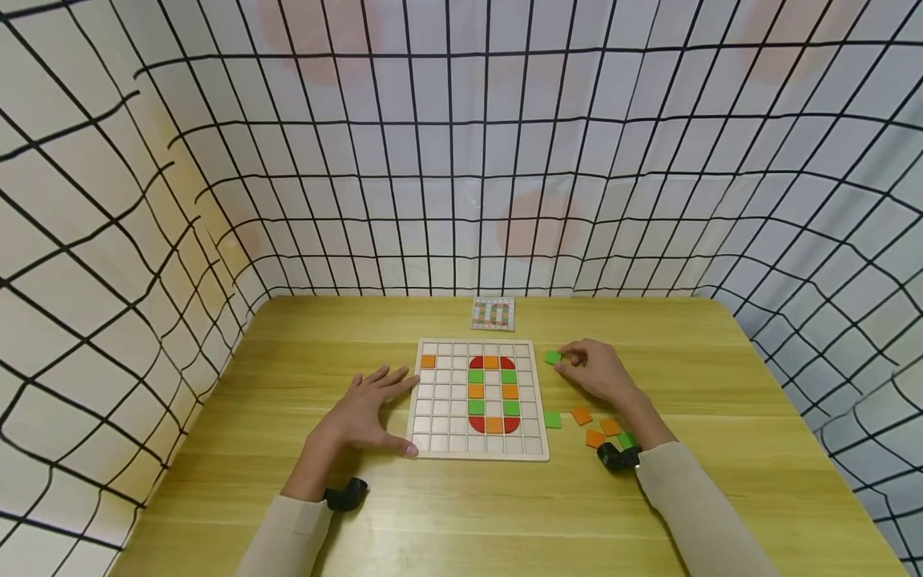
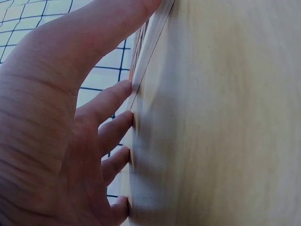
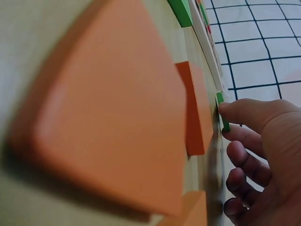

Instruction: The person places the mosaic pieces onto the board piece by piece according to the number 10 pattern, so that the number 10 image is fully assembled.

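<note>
A pale grid board [image 1: 441,440] lies on the table, bearing a ring of red corner pieces with orange and green tiles. One orange tile [image 1: 428,361] sits alone in the upper left of the grid. My left hand [image 1: 365,411] is spread beside the board, its thumb and index fingertip at the board's left edge. To the right of the board, my right hand [image 1: 600,370] pinches a green tile [image 1: 553,357] between thumb and index finger. The right wrist view shows this green tile [image 3: 223,112] on edge, with the other fingers curled below.
Loose orange tiles [image 1: 581,415] and green tiles [image 1: 553,420] lie between the board and my right forearm. A small patterned card [image 1: 493,313] is behind the board. Black-lined netting [image 1: 461,160] over white cloth surrounds the wooden table [image 1: 461,521] on the back and sides.
</note>
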### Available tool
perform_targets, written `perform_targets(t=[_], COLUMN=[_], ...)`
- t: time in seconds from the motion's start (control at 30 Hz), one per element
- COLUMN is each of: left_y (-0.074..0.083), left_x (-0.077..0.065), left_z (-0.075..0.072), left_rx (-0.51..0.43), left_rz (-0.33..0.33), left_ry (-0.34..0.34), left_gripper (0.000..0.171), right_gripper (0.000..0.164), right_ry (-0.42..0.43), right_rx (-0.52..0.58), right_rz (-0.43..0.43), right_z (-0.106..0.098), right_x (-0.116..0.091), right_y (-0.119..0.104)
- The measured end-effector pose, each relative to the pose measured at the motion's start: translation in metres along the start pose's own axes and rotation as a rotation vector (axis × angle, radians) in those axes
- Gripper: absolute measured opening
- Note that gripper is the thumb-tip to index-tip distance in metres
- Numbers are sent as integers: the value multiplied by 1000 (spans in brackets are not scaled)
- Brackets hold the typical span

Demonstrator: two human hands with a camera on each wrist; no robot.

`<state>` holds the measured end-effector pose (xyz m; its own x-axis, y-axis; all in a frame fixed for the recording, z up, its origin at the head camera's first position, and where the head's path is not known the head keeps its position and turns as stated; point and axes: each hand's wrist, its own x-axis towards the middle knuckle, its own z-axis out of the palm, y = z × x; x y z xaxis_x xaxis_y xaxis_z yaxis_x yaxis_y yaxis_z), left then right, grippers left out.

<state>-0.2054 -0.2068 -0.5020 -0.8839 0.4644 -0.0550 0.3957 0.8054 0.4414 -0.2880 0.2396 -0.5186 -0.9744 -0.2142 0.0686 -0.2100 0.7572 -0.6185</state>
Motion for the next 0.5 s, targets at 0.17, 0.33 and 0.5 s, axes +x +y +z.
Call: perform_targets(t=[0.17, 0.33, 0.5], left_y=[-1, -1, -1], left_x=[0, 0, 1], left_z=[1, 2, 2], left_rx=[4, 1, 6], left_rz=[-7, -5, -6], left_ry=[-1, -10, -4], left_gripper=[121, 121, 122], right_gripper=[34, 34, 31], right_ry=[10, 35, 38], right_rx=[17, 18, 61], right_rz=[-13, -46, -56], right_z=[-1, -3, -3], right_x=[-2, -4, 0], right_y=[-4, -15, -36])
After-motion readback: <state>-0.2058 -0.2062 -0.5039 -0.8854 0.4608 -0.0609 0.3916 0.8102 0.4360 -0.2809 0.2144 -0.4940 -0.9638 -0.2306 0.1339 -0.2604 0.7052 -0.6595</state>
